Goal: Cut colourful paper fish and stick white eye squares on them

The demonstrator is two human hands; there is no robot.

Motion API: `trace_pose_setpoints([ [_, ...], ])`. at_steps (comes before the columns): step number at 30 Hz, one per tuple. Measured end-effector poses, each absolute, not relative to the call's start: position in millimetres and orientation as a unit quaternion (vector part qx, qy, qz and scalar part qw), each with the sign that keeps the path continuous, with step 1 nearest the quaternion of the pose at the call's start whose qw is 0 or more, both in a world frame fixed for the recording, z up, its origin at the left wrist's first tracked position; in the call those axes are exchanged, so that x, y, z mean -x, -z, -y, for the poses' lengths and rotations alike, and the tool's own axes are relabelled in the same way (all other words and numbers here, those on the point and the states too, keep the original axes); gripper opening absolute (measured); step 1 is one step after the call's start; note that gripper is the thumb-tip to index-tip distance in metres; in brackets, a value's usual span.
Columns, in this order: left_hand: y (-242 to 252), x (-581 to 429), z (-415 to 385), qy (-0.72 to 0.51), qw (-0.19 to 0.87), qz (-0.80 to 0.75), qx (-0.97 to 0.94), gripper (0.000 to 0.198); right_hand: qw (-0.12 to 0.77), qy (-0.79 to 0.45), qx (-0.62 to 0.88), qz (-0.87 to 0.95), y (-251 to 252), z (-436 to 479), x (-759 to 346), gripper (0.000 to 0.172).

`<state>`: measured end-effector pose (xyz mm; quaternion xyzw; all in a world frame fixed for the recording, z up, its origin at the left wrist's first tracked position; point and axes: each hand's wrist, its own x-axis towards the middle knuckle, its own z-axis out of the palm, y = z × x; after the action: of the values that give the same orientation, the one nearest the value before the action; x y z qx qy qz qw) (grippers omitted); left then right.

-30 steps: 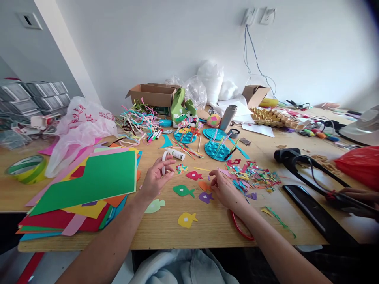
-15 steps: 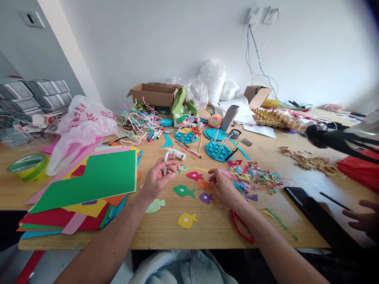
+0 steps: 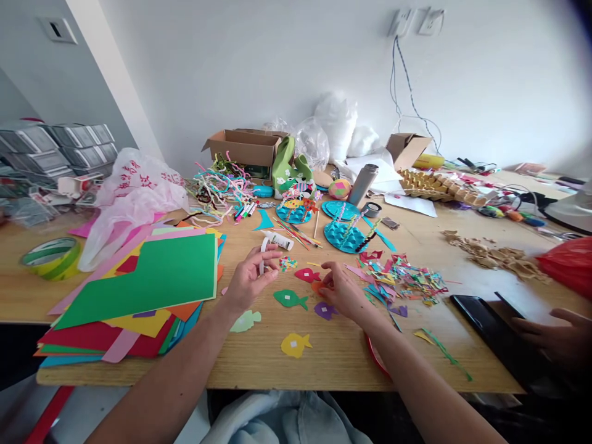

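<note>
My left hand [image 3: 250,279] is closed round a thin roll of white tape [image 3: 263,256], held upright above the table. My right hand [image 3: 341,288] reaches down with bent fingers at an orange paper fish [image 3: 317,287], partly covering it. Around the hands lie a red paper fish [image 3: 307,275], a green one [image 3: 290,299], a purple one [image 3: 325,310], a yellow one [image 3: 295,345] and a pale green one [image 3: 245,320]. Small white squares sit on the red, green, purple and yellow fish. Beneath my right forearm, a red-rimmed object [image 3: 377,354] is mostly hidden.
Coloured paper sheets [image 3: 152,277] are stacked at left, near a green-yellow tape roll [image 3: 52,258]. Ahead are a glue bottle [image 3: 279,240], blue crafts [image 3: 346,237] and a steel flask [image 3: 363,184]. Paper scraps [image 3: 407,277] lie right, before a black tablet-like slab [image 3: 490,333] and another person's hand [image 3: 555,336].
My right hand's fingers have moved left, over the orange fish. My left hand keeps the tape roll. The other person's hand has come further in, and the view has shifted slightly.
</note>
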<state>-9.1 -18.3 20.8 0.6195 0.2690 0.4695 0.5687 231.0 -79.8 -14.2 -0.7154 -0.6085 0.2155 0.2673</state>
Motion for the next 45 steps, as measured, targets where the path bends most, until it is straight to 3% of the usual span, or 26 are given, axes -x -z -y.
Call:
trace_pose_setpoints([
  [7, -20, 8, 21, -0.460, 0.577, -0.263, -0.622, 0.030, 0.331, -0.257, 0.681, 0.601, 14, 80, -230, 0.039],
  [15, -14, 3, 23, -0.441, 0.614, -0.256, -0.603, 0.040, 0.535, -0.372, 0.524, 0.549, -22, 78, -176, 0.049],
  [22, -20, 6, 24, -0.451, 0.587, -0.286, -0.608, 0.018, 0.602, -0.354, 0.472, 0.539, -36, 74, -139, 0.047],
  [28, -24, 7, 25, -0.462, 0.578, -0.304, -0.600, 0.014, 0.607, -0.381, 0.473, 0.513, -34, 70, -135, 0.043],
  [34, -28, 7, 25, -0.473, 0.586, -0.349, -0.558, 0.016, 0.614, -0.314, 0.510, 0.515, -44, 76, -143, 0.037],
  [39, -33, 8, 27, -0.459, 0.591, -0.383, -0.543, 0.019, 0.520, -0.351, 0.524, 0.576, -49, 84, -147, 0.034],
  [45, -34, 9, 28, -0.443, 0.589, -0.391, -0.551, 0.020, 0.463, -0.201, 0.567, 0.651, -40, 81, -143, 0.029],
])
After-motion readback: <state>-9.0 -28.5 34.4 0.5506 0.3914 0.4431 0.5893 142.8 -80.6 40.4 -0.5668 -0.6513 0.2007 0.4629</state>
